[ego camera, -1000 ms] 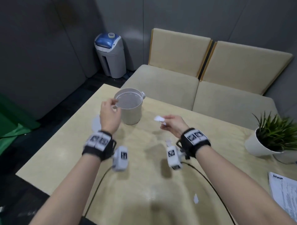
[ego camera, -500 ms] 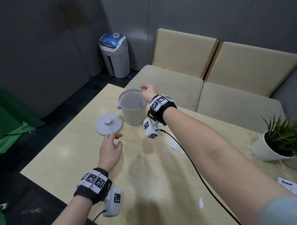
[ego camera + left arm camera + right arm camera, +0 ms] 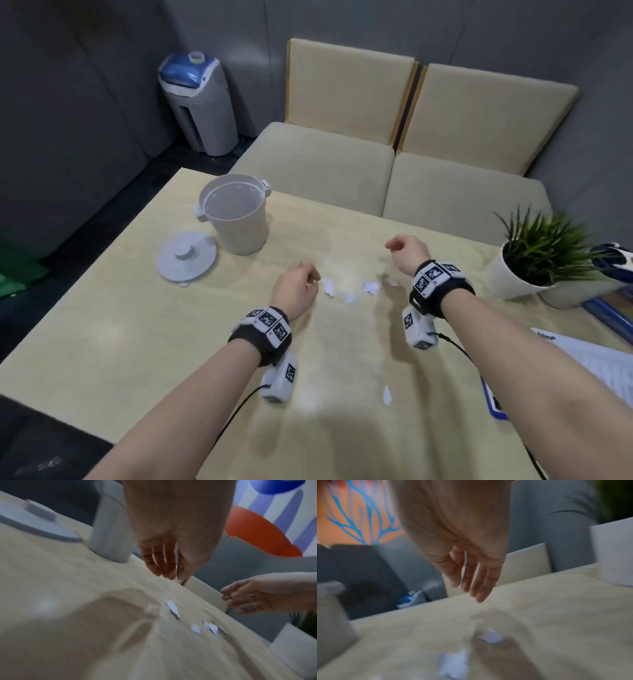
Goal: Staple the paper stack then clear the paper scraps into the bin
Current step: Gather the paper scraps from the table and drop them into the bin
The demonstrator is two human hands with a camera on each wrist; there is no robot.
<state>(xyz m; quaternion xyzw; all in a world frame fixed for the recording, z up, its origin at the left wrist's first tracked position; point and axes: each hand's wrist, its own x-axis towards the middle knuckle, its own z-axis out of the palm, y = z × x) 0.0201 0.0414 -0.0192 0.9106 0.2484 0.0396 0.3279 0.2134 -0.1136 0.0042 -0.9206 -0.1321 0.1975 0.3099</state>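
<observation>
A small white bin [image 3: 239,219] stands open at the table's far left, its round lid [image 3: 186,259] lying beside it. Several white paper scraps [image 3: 349,289] lie between my hands in the middle of the table; one more scrap [image 3: 387,395] lies nearer me. My left hand [image 3: 298,287] hovers just left of the scraps, fingers relaxed [image 3: 161,566] and empty. My right hand [image 3: 406,248] hangs above the scraps' right side, its fingers [image 3: 477,582] loosely straight and holding nothing. The printed paper stack [image 3: 596,363] lies at the right edge.
A potted plant [image 3: 534,257] in a white pot stands at the right, with a blue object [image 3: 613,260] behind it. A blue-edged item [image 3: 493,401] lies by my right forearm. A beige bench [image 3: 376,178] runs along the table's far side. A blue-and-grey appliance [image 3: 198,102] stands on the floor.
My right hand has drawn back from over the bin to above the scraps at mid-table. My left hand has moved right, up to the scraps. The view has swung right.
</observation>
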